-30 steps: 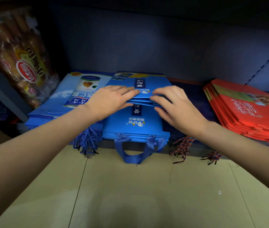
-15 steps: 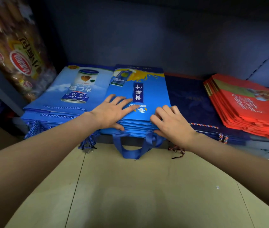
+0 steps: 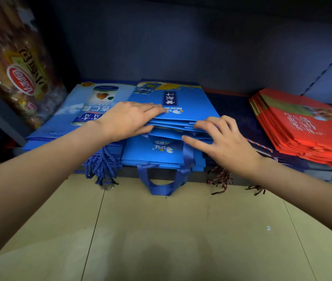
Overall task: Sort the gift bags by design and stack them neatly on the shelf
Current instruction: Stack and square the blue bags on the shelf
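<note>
step: squaring mid blue bag stack (image 3: 173,102) on shelf (image 3: 321,173), betw. light-blue stack (image 3: 67,120) at left & red stack (image 3: 311,128) at right | L hand (image 3: 126,120) flat on top, fingers straight | R hand (image 3: 222,142) fingers spread at near edge, grasping nothing | handling: bags prob. light, thin, slippery; better push edges w/ flat palms, not the ribbon handles (image 3: 161,185).

Head view, down toward near shelf (image 3: 181,173)

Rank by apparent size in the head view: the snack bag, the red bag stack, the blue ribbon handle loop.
1. snack bag, though cropped and nearer
2. red bag stack
3. blue ribbon handle loop
</note>
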`<state>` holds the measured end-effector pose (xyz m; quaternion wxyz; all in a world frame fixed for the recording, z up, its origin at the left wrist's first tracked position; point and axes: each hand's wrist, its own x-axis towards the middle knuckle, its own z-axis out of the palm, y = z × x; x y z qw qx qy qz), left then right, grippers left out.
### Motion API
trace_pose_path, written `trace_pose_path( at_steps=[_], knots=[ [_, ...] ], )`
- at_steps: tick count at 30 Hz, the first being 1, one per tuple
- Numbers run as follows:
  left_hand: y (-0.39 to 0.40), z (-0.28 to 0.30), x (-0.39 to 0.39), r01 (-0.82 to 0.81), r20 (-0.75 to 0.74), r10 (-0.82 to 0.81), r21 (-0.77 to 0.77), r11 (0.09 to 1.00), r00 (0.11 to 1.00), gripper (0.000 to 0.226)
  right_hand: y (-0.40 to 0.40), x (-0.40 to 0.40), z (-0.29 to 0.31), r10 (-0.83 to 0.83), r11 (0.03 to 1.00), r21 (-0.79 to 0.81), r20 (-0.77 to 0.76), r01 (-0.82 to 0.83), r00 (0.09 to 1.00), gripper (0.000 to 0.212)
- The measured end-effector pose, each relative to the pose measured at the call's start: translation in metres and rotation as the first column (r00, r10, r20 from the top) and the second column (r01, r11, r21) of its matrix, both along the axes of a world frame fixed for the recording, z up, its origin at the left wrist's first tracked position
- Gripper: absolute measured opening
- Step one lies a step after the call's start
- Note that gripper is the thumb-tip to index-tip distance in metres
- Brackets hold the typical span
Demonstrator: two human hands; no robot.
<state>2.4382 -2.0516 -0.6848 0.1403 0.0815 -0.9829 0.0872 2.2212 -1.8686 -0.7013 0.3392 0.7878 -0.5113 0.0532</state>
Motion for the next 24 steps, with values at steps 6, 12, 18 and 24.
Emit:
trace_pose_path(
  at_steps=[6, 12, 18, 24],
  knots=[
    [0.0, 0.026, -0.002, -0.138, -0.075, 0.137, -0.008, 0.99, 0.988, 0.05, -0.005, 0.017, 0.006, -0.019, 1.0, 0.007, -0.118, 0.02, 0.993, 0.029],
    [-0.003, 0.049, -0.007, -0.35, -0.004, 0.35, 0.051, 0.935, 0.937, 0.043, -0.005, 0.015, 0.024, -0.021, 0.99, 0.141, 0.072, 0.011, 0.997, 0.025],
    [0.0, 0.049, -0.006, -0.371, 0.03, 0.371, -0.017, 0.929, 0.928, 0.044, -0.006, 0.044, 0.033, -0.444, 0.727, 0.504, -0.172, 0.466, 0.879, 0.059],
    [-0.004, 0.033, -0.002, -0.013, -0.142, 0.01, -0.022, 1.0, 0.99, 0.06, -0.001, 0.065, 0.08, -0.354, 0.811, 0.565, 0.679, -0.15, 0.644, 0.018]
  ],
)
